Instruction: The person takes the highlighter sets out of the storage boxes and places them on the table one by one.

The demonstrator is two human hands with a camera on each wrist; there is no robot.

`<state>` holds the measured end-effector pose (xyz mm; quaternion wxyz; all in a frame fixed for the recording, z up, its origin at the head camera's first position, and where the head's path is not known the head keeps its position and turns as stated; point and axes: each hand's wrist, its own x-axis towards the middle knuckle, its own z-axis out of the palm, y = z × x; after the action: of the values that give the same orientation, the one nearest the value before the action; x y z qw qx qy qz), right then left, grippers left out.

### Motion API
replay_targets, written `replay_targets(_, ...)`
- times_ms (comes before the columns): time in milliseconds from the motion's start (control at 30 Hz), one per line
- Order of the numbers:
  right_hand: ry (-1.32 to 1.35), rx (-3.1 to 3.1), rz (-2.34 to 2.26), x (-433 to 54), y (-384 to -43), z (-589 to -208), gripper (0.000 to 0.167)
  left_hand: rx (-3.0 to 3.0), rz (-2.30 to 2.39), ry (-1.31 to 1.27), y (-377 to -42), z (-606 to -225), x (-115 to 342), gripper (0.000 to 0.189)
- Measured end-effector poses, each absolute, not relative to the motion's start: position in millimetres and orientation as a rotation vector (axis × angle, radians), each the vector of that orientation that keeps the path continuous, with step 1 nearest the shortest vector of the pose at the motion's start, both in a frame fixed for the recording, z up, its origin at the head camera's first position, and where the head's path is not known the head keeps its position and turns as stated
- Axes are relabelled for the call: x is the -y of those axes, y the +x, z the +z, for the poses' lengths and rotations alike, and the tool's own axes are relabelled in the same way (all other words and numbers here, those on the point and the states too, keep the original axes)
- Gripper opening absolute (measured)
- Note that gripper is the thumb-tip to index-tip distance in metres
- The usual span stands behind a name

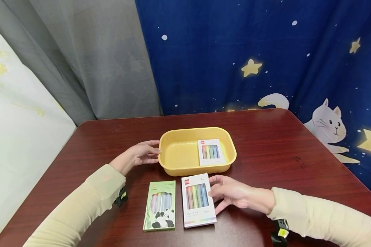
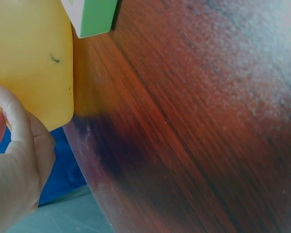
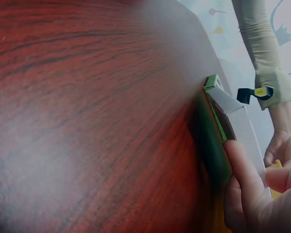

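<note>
My left hand (image 1: 145,153) touches the left end of a yellow plastic bin (image 1: 180,171), its fingers fairly straight against the wall. Inside the bin, on the right, lies a white box of coloured pens (image 1: 209,161). In front of the bin, my right hand (image 1: 232,192) grips the right edge of another white box of coloured pens (image 1: 198,215), thumb on one side and fingers on the other. Whether that box is off the table I cannot tell. Just left of it is a green box of pens (image 1: 170,185) with pandas on the front.
A dark red wooden table (image 1: 281,154) bears everything. Behind it hang a grey curtain (image 1: 117,68) and a blue curtain (image 1: 210,68) with stars and a white cat. White patterned cloth (image 1: 21,113) stands at the left.
</note>
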<state>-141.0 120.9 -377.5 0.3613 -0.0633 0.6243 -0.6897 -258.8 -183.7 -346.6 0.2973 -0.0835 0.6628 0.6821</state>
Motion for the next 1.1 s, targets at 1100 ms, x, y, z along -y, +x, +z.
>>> replay_targets(1100,-0.172,-1.966,-1.598,-96,-141,-384,0.049,-1.774,1.816,-0.246,-260,-347,184,0.061)
